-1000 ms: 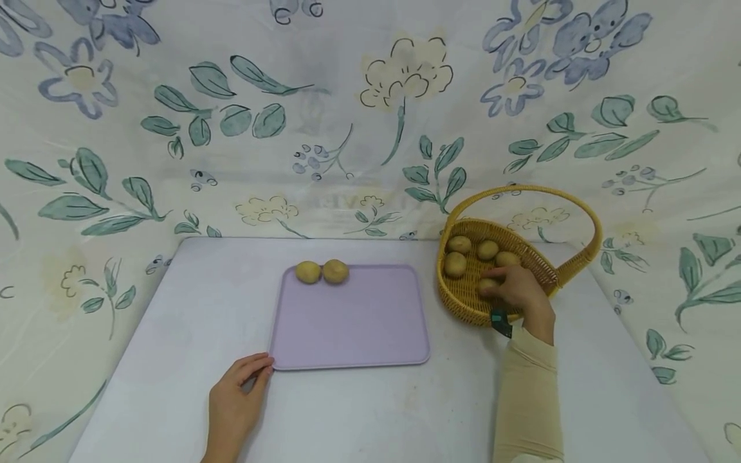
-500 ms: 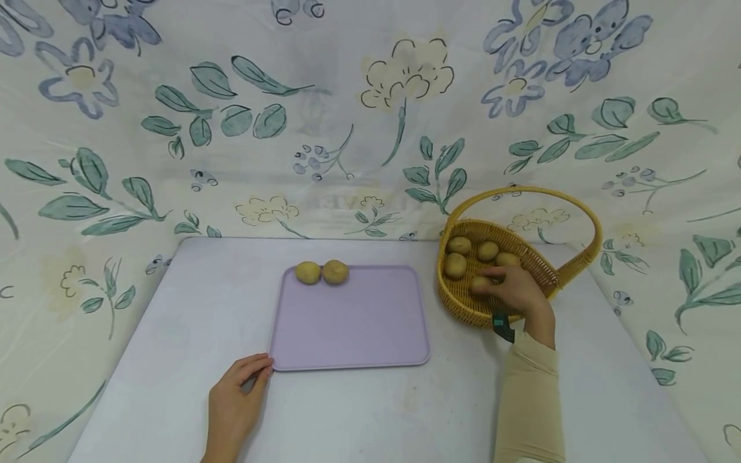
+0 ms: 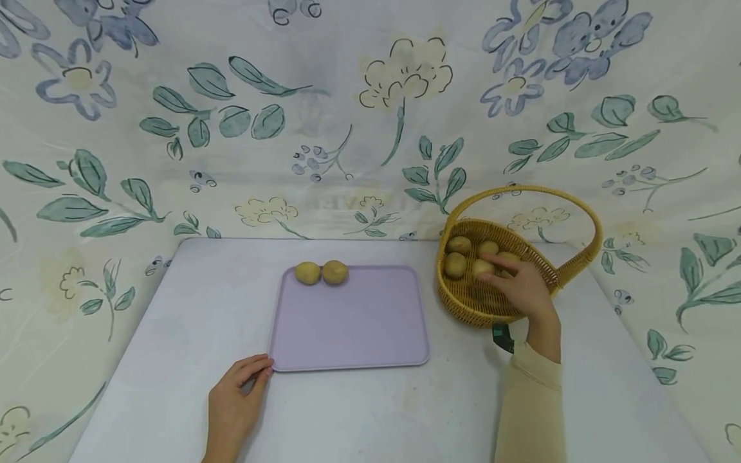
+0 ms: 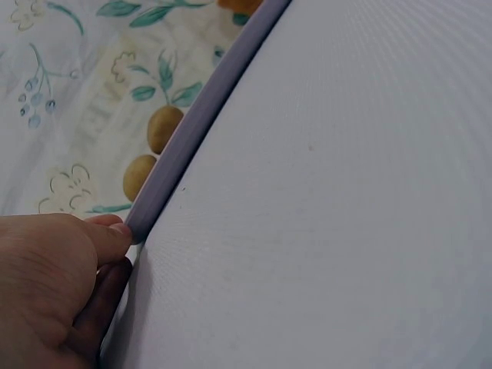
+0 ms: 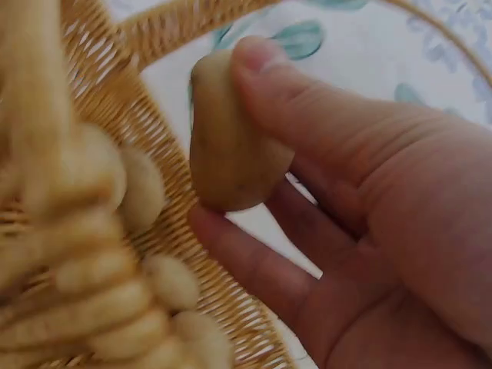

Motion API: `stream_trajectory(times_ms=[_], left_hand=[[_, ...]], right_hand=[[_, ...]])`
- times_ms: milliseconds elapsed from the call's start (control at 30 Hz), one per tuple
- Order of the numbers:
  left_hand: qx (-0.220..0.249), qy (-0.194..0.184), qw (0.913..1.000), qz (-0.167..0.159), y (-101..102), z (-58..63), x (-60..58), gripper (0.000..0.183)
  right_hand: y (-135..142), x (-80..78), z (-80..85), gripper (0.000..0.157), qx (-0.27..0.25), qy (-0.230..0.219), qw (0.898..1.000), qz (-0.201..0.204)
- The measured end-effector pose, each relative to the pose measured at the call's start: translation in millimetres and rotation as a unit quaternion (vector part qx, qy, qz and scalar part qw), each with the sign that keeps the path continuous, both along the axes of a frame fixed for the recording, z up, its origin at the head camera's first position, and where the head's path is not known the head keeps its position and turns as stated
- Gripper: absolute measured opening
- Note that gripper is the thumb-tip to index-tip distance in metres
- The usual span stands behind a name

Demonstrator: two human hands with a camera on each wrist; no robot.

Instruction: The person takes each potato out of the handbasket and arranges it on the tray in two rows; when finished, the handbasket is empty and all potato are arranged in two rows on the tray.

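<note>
In the head view, my right hand (image 3: 523, 289) is over the wicker basket (image 3: 471, 315) and pinches a potato (image 3: 483, 268) between thumb and fingers. The right wrist view shows that held potato (image 5: 234, 142) up close, apart from the basket wall. Several other potatoes lie in the basket, some partly hidden by the hand. My left hand (image 3: 237, 399) pinches the near left corner of a lilac tray (image 3: 353, 321). Two potatoes (image 3: 335, 272) sit side by side at the tray's far left corner. In the left wrist view, the thumb and fingers meet at the tray's rim (image 4: 184, 142).
The basket's tall arched handle (image 3: 523, 188) rises over its far side and right end. Tray and basket stand on a white table (image 3: 370, 411), the tray to the left. A floral cloth (image 3: 324, 128) hangs directly behind the table.
The right hand has raised a potato from the basket's bottom, moving it slightly away from me. The left hand and tray have stayed put.
</note>
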State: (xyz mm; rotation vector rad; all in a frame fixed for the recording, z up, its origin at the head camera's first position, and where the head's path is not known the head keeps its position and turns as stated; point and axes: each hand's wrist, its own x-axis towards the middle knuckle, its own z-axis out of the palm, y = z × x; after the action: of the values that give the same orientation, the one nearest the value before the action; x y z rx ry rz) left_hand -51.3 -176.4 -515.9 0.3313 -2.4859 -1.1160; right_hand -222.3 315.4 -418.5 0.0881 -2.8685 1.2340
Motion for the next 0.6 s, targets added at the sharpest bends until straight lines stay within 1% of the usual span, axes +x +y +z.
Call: stream_trajectory(times_ms=[167,333,433,600], left_hand=[[-0.004,0.005,1.0000,-0.004,0,-1.4,-0.9,0.018],[-0.007,-0.003,0.9999,-0.007,-1,0.0,-2.1,0.018],[-0.004,-0.010,0.9999,-0.006,-1,0.4,-1.7,0.018],[0.004,-0.020,0.9998,-0.003,-1,-0.6,-1.0,0.018]], right_hand=[[-7,15.8,13.8,0.053,-0.054,0.045,0.997,-0.011],[-13,27.8,23.9,0.050,-0.103,0.072,0.992,0.000],[-17,30.9,26.3,0.048,-0.117,0.091,0.989,0.014],[-23,29.2,24.8,0.044,-0.132,0.121,0.983,0.039]])
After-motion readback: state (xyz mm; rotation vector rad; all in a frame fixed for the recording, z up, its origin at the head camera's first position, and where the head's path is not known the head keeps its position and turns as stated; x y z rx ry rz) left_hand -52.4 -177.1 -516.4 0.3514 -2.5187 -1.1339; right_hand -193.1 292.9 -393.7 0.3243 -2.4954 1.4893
